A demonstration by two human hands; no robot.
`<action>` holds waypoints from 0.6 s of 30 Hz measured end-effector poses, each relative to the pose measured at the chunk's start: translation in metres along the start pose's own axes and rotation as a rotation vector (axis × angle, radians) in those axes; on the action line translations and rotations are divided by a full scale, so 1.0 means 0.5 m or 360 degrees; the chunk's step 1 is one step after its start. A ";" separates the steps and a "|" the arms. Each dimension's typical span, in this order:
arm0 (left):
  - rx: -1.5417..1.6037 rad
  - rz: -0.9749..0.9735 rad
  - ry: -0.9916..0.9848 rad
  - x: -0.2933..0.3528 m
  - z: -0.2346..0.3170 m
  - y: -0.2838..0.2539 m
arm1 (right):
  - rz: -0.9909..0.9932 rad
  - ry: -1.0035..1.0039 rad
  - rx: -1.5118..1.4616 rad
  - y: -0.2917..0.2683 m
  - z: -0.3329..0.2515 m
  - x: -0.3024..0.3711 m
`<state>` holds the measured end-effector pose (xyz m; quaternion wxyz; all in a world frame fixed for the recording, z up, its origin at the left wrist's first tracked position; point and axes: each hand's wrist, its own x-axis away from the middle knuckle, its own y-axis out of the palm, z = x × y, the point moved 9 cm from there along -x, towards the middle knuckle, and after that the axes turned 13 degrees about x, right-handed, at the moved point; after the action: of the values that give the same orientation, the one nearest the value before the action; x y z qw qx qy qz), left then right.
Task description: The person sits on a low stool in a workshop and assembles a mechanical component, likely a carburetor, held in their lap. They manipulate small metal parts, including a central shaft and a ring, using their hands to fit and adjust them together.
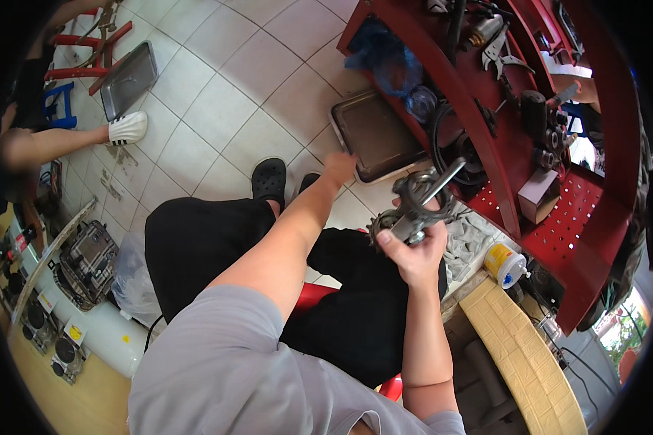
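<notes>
My right hand [419, 250] is closed around a greasy metal gear assembly [426, 206]. It has a toothed wheel, a round ring-like part and a shiny shaft pointing up to the right. My left hand [339, 168] is stretched out away from it, near the edge of a dark metal tray [370, 172] on the floor. Its fingers look curled together, and whatever they may hold is hidden.
A red tool rack [479, 130] with pliers [495, 54] stands at the right. Below it are a blue plastic bag [388, 61] and a yellow-white tub [504, 264]. Another person's leg [65, 138] and a second tray [129, 78] are at the left.
</notes>
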<state>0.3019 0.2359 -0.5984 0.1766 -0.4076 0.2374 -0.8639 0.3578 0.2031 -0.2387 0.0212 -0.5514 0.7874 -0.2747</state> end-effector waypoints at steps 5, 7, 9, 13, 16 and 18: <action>-0.0086 0.0097 -0.0185 -0.062 -0.077 0.001 | -0.0195 0.0006 0.0231 0.027 0.012 -0.013; -0.0232 -0.0021 -0.0108 -0.064 -0.099 0.006 | -0.0168 0.0053 0.0149 0.029 0.007 -0.020; -0.0295 -0.0007 -0.0031 -0.053 -0.111 -0.011 | -0.0135 0.0032 0.0113 0.027 0.007 -0.025; -0.0224 0.0258 0.0121 -0.034 -0.087 -0.082 | -0.0124 0.0089 0.0068 0.026 0.008 -0.022; -0.0333 0.0191 0.0240 -0.064 -0.085 -0.073 | -0.0130 0.0163 0.0042 0.024 0.008 -0.018; -0.0381 0.0121 0.0265 -0.085 -0.095 -0.051 | -0.0148 0.0203 0.0029 0.025 0.014 -0.018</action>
<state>0.2871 0.2908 -0.6370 0.1388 -0.3433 0.3678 -0.8530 0.3531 0.2110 -0.2527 -0.0367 -0.5686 0.7581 -0.3172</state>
